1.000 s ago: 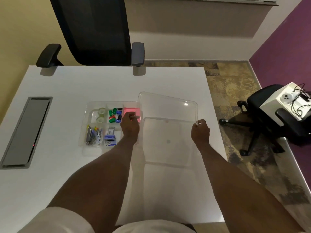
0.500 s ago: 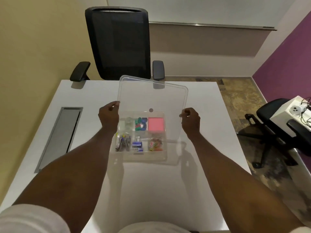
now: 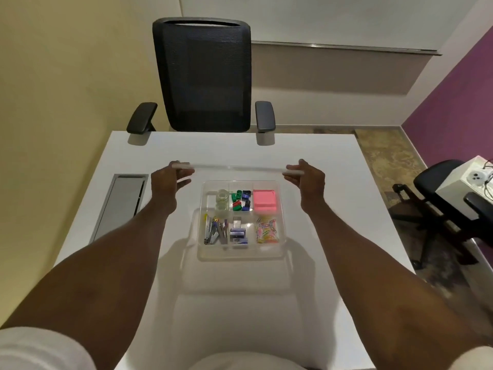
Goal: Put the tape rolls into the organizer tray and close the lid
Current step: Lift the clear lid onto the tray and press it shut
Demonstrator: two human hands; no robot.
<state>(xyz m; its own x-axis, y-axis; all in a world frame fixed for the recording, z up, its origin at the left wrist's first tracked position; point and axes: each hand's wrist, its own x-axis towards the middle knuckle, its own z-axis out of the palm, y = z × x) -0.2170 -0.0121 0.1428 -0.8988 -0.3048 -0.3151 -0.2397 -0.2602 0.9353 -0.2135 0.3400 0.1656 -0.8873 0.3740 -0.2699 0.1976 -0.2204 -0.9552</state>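
The clear organizer tray (image 3: 241,256) sits open on the white desk, in front of me. Two clear tape rolls (image 3: 222,200) lie in its far-left compartment. I hold the transparent lid (image 3: 237,167) in the air above the tray's far edge; it shows edge-on as a thin line. My left hand (image 3: 168,180) grips its left end and my right hand (image 3: 308,177) grips its right end. The lid does not touch the tray.
The tray's other compartments hold binder clips (image 3: 241,200), a pink sticky-note pad (image 3: 264,200), paper clips (image 3: 266,229), staples (image 3: 237,233) and small metal tools (image 3: 214,229). A grey cable hatch (image 3: 120,204) is set in the desk at left. A black chair (image 3: 204,76) stands behind, another chair (image 3: 448,198) at right.
The lid was lifted off the desk at right, carried over the tray, then tipped from facing me to edge-on. My hands moved apart to its ends.
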